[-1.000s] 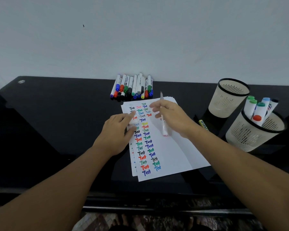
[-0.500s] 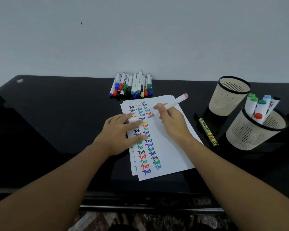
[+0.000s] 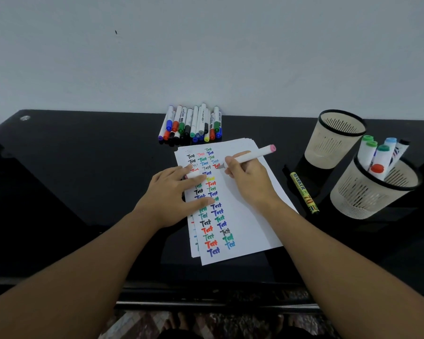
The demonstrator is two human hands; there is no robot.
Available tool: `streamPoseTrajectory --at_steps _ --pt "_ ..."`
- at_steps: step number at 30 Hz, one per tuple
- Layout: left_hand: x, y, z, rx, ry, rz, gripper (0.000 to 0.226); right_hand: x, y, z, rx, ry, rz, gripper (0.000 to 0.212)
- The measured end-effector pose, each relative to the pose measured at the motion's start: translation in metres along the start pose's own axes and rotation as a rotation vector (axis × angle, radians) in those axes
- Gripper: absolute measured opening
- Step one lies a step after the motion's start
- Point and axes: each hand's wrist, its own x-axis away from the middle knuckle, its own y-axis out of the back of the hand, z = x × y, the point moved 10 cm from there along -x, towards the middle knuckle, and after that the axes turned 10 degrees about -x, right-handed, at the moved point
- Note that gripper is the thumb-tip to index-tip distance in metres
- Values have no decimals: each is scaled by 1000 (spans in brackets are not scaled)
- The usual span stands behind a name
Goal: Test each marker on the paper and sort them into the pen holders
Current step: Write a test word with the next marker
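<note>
Near the front edge of the surface (image 3: 83, 192) lies the paper (image 3: 242, 216), full of coloured test words. The left hand (image 3: 168, 199) presses it flat so it does not slide, and pinches a cap (image 3: 194, 175) between its fingers. The right hand (image 3: 249, 176) pinches the marker (image 3: 251, 155), tip down on the paper, ready to write. At the right edge stand two holders (image 3: 367, 194), one already filled. Untested markers (image 3: 194, 123) wait along the back edge.

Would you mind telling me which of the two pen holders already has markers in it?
The nearer pen holder, at the table's right edge, holds several capped markers standing upright. The farther pen holder, closer to the wall, shows none inside.
</note>
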Motion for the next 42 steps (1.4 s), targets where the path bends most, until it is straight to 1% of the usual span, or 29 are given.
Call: streamPoseTrajectory --at_steps 5,9,13,17,24,28,39,42 --pt "1 0 0 7 1 -2 82 -1 -9 2 75 11 79 20" --pt "1 2 -1 11 4 -5 82 -1 -9 1 92 16 72 19" --pt "1 1 -1 15 1 -3 88 -2 -9 -1 91 15 75 19" --pt "1 1 0 19 3 -13 81 -3 -11 -2 105 14 85 19" --pt "0 0 1 31 3 -21 81 -2 -13 -3 115 -3 101 17" --pt "-1 -1 2 24 3 -19 82 -2 -10 -1 144 12 75 20" --pt "-1 -1 2 29 6 -24 88 2 -10 3 128 -3 89 20" --pt "-1 0 3 38 5 -40 88 1 -6 1 92 0 56 20"
